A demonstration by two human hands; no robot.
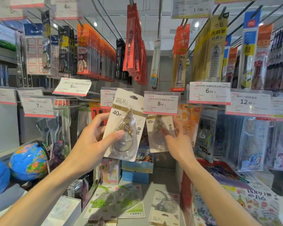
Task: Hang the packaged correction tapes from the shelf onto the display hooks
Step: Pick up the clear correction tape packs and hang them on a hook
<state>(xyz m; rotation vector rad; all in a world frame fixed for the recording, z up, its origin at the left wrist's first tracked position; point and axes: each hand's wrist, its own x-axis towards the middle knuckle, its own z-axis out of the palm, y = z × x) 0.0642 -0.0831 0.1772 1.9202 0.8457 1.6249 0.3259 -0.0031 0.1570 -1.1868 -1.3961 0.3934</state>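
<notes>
One correction tape pack (124, 126) pinched in our left hand (95, 141), tilted toward one o'clock, our right hand (175, 141) with fingers spread wide, touching the hanging pack (160, 132) at three o'clock, below the 8.00 price tag (161, 103).

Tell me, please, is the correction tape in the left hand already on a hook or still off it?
Off. The left hand holds the correction tape tilted, its hanging hole free, beside the 8.00 price tag.

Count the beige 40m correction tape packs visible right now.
3: one held in the left hand, one hanging under the 8.00 price tag, one lying on the shelf. More may hang hidden behind.
</notes>
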